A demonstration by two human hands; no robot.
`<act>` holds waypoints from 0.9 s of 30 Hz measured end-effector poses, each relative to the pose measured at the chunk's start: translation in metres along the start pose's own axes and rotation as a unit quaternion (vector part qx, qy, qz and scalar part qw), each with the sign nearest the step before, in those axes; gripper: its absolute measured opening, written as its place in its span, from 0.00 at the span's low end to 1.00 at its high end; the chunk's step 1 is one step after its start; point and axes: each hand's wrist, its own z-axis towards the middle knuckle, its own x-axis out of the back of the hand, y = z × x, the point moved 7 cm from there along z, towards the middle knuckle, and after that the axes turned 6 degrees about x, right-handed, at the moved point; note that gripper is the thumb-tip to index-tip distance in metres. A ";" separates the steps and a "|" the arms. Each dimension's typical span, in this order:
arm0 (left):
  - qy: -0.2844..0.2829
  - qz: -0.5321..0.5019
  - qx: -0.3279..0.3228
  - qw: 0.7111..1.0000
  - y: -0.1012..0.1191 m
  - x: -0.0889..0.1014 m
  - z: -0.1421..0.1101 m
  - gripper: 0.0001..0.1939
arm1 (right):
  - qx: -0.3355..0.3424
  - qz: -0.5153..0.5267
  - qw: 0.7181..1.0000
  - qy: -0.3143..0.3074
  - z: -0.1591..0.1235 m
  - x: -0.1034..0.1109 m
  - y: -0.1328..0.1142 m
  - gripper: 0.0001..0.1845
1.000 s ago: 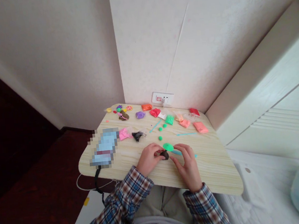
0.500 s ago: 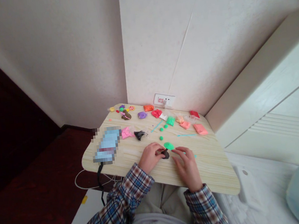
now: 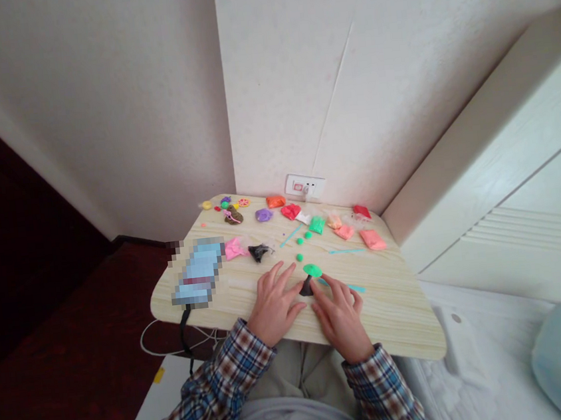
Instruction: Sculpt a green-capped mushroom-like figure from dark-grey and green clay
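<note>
A small clay tree stands between my hands near the table's front edge, with a dark brown trunk [image 3: 306, 287] and a flat green top [image 3: 312, 271]. My right hand [image 3: 340, 312] has its fingertips bent against the trunk's right side; their exact contact is partly hidden. To the left of the trunk, my left hand [image 3: 275, 307] is spread over the table with nothing in it. A blue tool [image 3: 356, 288] lies partly behind my right fingers. Just beyond the tree sits a green clay ball [image 3: 300, 257], and two more lie farther back.
Bags of coloured clay, such as the green bag [image 3: 317, 225] and the black bag [image 3: 259, 253], line the table [image 3: 395, 305]. Blue sticks [image 3: 346, 251] lie among them. A blurred-out phone-like device [image 3: 199, 272] is at left. Small clay pieces [image 3: 234, 215] sit back left.
My left hand has let go of the dark trunk and spread its fingers. My right hand has moved left against the trunk. The tree now looks more upright.
</note>
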 end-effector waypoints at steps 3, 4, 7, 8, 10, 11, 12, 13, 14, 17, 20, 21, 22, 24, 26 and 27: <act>-0.006 0.002 0.010 1.000 -0.002 -0.002 0.001 0.19 | -0.004 0.008 1.000 -0.002 0.000 0.000 0.001 0.22; -0.006 0.001 0.014 1.000 -0.002 -0.002 0.001 0.20 | -0.005 0.013 1.000 0.000 0.001 0.000 0.002 0.22; -0.007 -0.003 0.017 1.000 -0.004 -0.003 0.000 0.22 | -0.013 0.026 1.000 0.008 0.002 0.000 0.005 0.20; -0.007 -0.003 0.017 1.000 -0.004 -0.003 0.000 0.22 | -0.015 0.030 0.999 0.008 0.002 0.000 0.005 0.20; -0.010 -0.001 0.018 1.000 -0.005 -0.005 -0.001 0.22 | -0.017 0.037 0.999 0.006 0.003 -0.002 0.006 0.19; -0.011 0.000 0.020 1.000 -0.006 -0.006 -0.001 0.22 | -0.018 0.042 0.999 0.007 0.002 -0.002 0.006 0.19; -0.011 -0.001 0.021 1.000 -0.006 -0.006 -0.002 0.22 | -0.019 0.049 0.999 0.009 0.003 -0.002 0.007 0.19; -0.010 -0.002 0.022 1.000 -0.007 -0.007 -0.002 0.23 | -0.022 0.058 0.998 0.013 0.003 -0.002 0.007 0.18; -0.010 -0.004 0.022 1.000 -0.007 -0.007 -0.002 0.24 | -0.027 0.068 0.997 0.018 0.003 -0.002 0.008 0.19; -0.006 -0.019 0.024 1.000 -0.006 -0.007 -0.002 0.27 | -0.057 0.103 0.992 0.035 0.008 0.001 0.013 0.19; -0.004 -0.045 0.035 0.998 -0.005 -0.008 0.000 0.27 | -0.077 0.121 0.988 0.048 0.014 0.005 0.013 0.16; -0.002 -0.058 0.039 0.998 -0.005 -0.009 0.000 0.27 | -0.078 0.126 0.988 0.050 0.015 0.005 0.013 0.16; 0.002 -0.076 0.043 0.996 -0.005 -0.010 0.000 0.27 | -0.079 0.131 0.987 0.049 0.015 0.004 0.012 0.16; 0.008 -0.133 0.049 0.990 -0.003 -0.013 -0.002 0.29 | -0.081 0.155 0.983 0.054 0.012 -0.001 0.010 0.18; 0.006 -0.216 0.057 0.975 -0.001 -0.017 -0.006 0.32 | -0.081 0.202 0.973 0.070 0.006 -0.008 0.009 0.23; 0.001 -0.261 0.066 0.963 0.000 -0.020 -0.008 0.34 | -0.081 0.235 0.965 0.081 0.002 -0.011 0.009 0.25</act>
